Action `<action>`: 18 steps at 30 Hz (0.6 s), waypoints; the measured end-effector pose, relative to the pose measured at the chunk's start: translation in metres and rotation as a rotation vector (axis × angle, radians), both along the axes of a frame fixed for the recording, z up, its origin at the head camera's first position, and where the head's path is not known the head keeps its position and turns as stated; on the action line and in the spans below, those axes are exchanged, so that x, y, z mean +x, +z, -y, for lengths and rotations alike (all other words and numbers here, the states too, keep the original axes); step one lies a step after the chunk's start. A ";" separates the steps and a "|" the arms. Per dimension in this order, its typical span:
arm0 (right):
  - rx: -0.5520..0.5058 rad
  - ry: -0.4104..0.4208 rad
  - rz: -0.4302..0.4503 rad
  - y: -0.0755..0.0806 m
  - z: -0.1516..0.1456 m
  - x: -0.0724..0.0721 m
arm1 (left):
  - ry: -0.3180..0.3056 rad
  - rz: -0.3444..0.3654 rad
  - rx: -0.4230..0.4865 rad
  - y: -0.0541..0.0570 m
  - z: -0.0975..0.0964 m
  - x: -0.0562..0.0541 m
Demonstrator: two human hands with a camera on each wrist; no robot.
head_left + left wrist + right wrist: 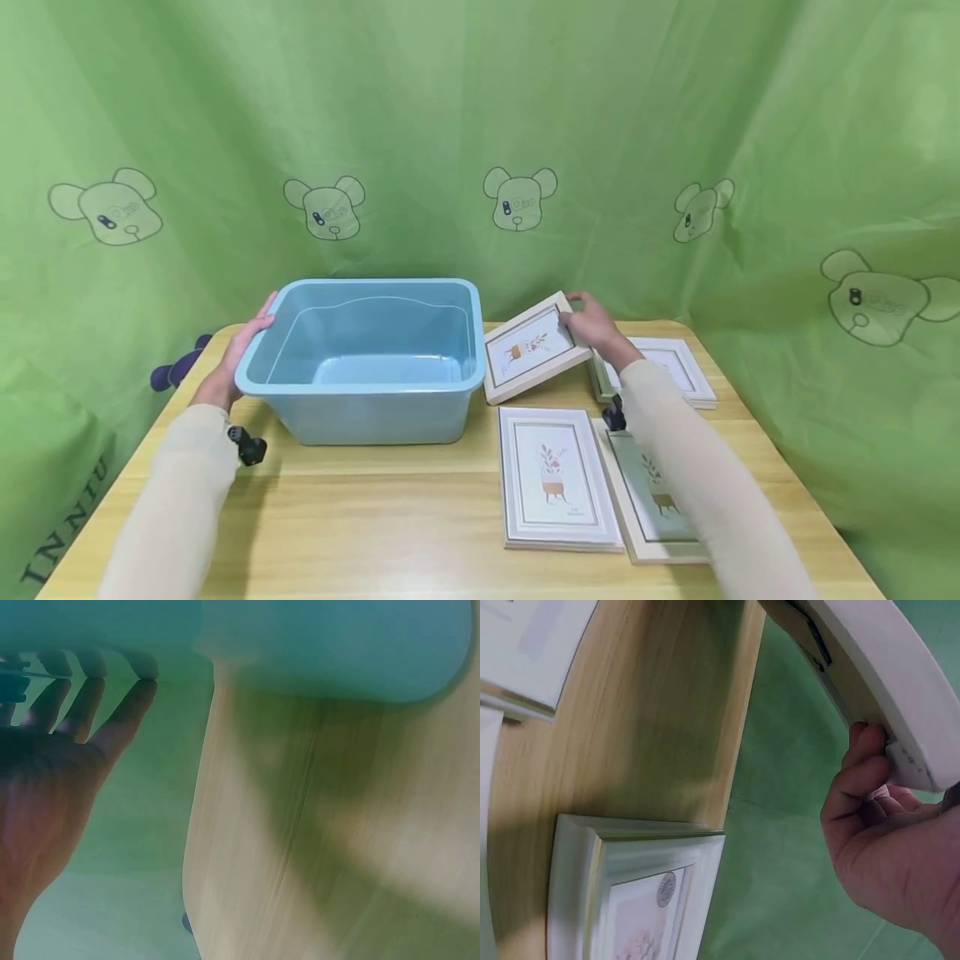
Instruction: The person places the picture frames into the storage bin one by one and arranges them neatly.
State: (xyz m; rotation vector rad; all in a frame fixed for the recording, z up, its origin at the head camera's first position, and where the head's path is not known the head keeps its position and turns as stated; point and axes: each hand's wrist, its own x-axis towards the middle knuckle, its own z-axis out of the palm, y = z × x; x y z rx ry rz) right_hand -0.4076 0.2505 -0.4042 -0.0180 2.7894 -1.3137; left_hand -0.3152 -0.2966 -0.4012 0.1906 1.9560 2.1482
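Note:
My right hand (592,323) pinches a cream picture frame (528,346) by its right end, thumb on the front and fingers behind. The frame is tilted, its right end raised and its left side right by the tub. In the right wrist view, the fingers curl against the back of the frame (900,682). A light blue plastic tub (367,417) stands at the left, and nothing shows inside it. My left hand (238,354) rests against the tub's left side, just under the rim. Its fingers reach out nearly straight to the wall in the left wrist view.
A white picture frame (555,475) lies front right, beside a cream frame with a green mat (652,483) partly under the right forearm. More frames (682,367) lie at the back right. Green curtain (420,125) surrounds the wooden table (360,533). A purple object (176,367) shows past the left edge.

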 end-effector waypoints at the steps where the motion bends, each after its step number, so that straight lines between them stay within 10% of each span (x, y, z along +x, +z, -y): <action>1: -0.013 0.004 0.005 0.002 0.001 0.002 | -0.001 0.000 0.005 0.000 0.000 0.000; 18: -0.053 0.056 -0.036 0.029 0.024 0.010 | 0.005 0.005 0.018 0.000 -0.002 -0.001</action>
